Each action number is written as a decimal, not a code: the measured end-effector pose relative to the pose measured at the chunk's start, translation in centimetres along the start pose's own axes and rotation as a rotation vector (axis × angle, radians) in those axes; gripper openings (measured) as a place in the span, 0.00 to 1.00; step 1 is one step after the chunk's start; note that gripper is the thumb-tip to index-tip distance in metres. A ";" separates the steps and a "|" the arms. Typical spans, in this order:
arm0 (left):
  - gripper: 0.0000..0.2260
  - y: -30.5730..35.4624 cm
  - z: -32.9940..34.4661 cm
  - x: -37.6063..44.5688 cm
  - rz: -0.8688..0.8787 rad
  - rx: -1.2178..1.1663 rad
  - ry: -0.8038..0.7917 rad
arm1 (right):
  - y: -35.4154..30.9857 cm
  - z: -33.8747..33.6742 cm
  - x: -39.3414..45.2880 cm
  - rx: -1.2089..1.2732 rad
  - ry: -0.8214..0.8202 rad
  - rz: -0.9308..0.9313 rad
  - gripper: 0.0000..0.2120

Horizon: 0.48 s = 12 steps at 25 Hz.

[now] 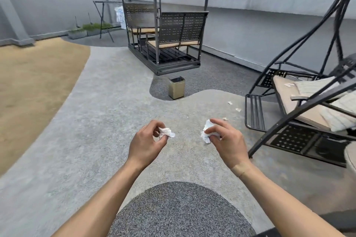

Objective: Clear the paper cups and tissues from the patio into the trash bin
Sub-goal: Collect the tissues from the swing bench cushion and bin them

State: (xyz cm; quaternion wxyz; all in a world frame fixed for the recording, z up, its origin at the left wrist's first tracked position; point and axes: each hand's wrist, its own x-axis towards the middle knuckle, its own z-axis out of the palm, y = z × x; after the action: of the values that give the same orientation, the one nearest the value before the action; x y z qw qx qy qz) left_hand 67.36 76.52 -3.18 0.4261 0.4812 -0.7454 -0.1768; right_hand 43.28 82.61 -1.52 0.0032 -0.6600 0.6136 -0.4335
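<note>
Here each hand, left hand (146, 140) and right hand (225, 140), pinches a crumpled white tissue (166, 132) in curled fingers above speckled paving; a square metallic bin (176, 88) stands ahead.

The gray patio floor (107, 113) is lying wide and bare between the hands and the trash bin (176, 88), so the way ahead is staying free. The black swing seat (300, 102) is standing on the right and blocking that side. A roofed bench swing (165, 32) is standing behind the bin. Small paper scraps (238, 109) are lying on the floor near the swing seat.
</note>
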 end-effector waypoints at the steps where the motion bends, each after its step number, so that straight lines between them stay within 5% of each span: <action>1: 0.10 -1.0 -0.2 0.6 -0.013 0.000 0.003 | -0.1 1.0 0.9 0.019 -0.010 -0.010 0.09; 12: 0.05 -10.1 2.2 12.7 -0.098 0.031 0.037 | 4.1 11.3 14.5 0.020 -0.074 -0.046 0.10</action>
State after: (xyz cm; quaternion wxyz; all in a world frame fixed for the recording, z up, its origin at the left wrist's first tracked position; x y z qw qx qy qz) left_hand 69.09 60.42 -5.31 0.4230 0.5269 -0.7156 -0.1771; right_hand 44.62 63.81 -2.56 0.0227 -0.6893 0.5936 -0.4147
